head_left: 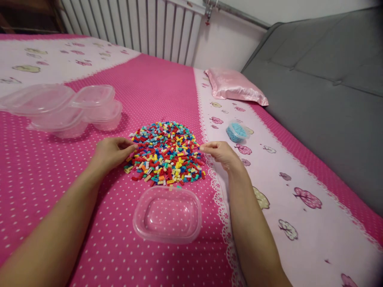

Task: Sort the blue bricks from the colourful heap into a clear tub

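Note:
A wide heap of small toy building bricks (167, 153) in red, blue, yellow, green and white lies on the bedspread in front of me. At the heap's left edge is my left hand (112, 153), its thumb and index finger drawn together among the outer bricks. My right hand (220, 153) is at the right edge, fingertips pinched together. Whatever either pinch holds is too small to make out. Nearer to me, between my forearms, a clear plastic container (167, 215) sits just below the heap, with only bedspread dots showing through it.
Stacked clear containers (56, 105) stand at the left. A small clear tub of light-blue bricks (237, 131) is at the right, beyond my right hand. Farther back lie a pink satin pillow (236, 85), a grey padded headboard (317, 79) and a white radiator (143, 30).

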`<state>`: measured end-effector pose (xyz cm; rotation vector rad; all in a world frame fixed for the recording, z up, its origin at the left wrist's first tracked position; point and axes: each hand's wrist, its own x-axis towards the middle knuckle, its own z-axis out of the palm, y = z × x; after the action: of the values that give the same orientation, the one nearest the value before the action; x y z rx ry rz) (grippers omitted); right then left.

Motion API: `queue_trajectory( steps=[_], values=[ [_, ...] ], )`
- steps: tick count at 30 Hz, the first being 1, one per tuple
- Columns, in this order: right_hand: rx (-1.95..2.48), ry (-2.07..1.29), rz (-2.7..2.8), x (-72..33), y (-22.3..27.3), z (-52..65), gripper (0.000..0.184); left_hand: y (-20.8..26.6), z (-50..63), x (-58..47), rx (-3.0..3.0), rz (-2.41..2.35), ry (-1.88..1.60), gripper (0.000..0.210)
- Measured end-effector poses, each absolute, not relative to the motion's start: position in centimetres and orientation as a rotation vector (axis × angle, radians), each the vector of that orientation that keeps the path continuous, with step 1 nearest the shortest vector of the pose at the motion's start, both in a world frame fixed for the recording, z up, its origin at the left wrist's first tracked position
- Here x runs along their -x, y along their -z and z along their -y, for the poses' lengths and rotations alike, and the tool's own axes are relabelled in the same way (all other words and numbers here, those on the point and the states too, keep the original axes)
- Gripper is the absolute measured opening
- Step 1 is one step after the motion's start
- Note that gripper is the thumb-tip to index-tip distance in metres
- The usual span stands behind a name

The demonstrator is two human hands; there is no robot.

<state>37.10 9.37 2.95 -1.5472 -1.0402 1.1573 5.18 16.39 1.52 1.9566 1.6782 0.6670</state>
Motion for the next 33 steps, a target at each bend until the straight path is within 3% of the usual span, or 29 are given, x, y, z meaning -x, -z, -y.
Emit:
queue_trajectory(
  steps=[6, 19, 24, 33],
  values=[
    [2.089, -0.903, 1.562, -36.6, -2.5, -9.3, 0.009, -1.5, -16.4, -5.3, -1.947, -1.700, -0.658, 0.049],
    [2.126, -0.902, 1.599, -36.8, -1.9, -9.3, 0.004, -1.3, -16.7, -5.2, -1.943, -1.694, -0.672, 0.052],
    [1.797, -1.054, 1.322, -36.9, -1.4, -9.6, 0.003, -1.4, -16.6, -5.2, -1.949, -1.705, -0.672, 0.048],
    [1.077, -1.572, 0.766, -37.3, -3.4, -9.5, 0.027, -1.1, -16.7, -5.1, -1.942, -1.680, -0.680, 0.046]
  ],
)
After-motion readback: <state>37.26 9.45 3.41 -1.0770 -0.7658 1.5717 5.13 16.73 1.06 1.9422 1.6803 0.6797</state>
